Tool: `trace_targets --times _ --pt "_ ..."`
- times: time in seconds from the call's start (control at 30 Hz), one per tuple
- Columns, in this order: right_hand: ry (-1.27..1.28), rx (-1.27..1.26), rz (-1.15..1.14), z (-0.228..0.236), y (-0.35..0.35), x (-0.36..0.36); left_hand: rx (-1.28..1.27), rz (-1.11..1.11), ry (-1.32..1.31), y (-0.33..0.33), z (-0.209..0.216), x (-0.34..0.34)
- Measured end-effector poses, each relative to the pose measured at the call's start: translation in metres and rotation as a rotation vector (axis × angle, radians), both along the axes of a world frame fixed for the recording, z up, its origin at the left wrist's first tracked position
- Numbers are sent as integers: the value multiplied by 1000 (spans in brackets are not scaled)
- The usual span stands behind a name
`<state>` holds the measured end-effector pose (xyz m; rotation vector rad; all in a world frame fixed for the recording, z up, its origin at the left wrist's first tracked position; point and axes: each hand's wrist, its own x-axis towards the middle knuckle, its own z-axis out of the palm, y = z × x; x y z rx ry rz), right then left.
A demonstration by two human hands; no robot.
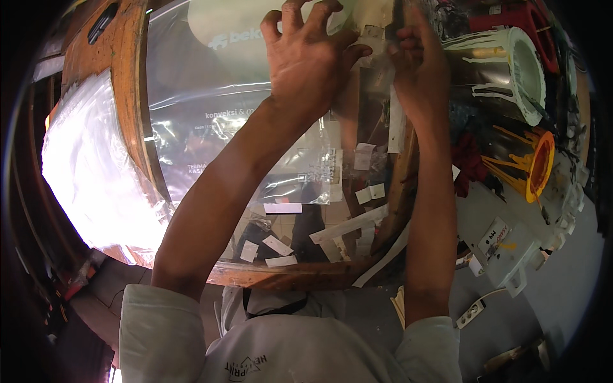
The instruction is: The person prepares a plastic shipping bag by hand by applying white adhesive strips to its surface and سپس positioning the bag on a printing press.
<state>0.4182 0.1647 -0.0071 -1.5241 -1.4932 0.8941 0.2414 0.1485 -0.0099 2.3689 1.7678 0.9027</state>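
Observation:
A clear plastic bag with white printing [236, 150] lies flat on the glass tabletop [306, 220]. Over its upper right part is my left hand [306, 54], fingers bent and spread apart; nothing shows between them. Whether the fingertips press on the plastic is hard to see. Close to the table's right side, my right hand [416, 60] has its fingers curled in near the thumb. What it pinches, if anything, is too blurred to make out. A strip of pale tape [396, 121] runs along the glass below that hand.
A brightly lit stack of clear plastic [96, 166] covers the left edge of the wooden frame [131, 96]. Paper scraps [278, 245] stick to the glass nearby. On the right stand a white-dripped can [488, 76] and a yellow-rimmed can [530, 163]. A power strip [470, 313] lies below.

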Motion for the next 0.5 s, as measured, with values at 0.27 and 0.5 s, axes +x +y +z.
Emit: trace_targets --times 0.27,0.5 --pt "-76 123 -92 -11 2 -9 -109 -46 139 -4 16 -15" --pt "-346 165 -16 -5 -14 -7 -221 -146 151 -7 22 -32"
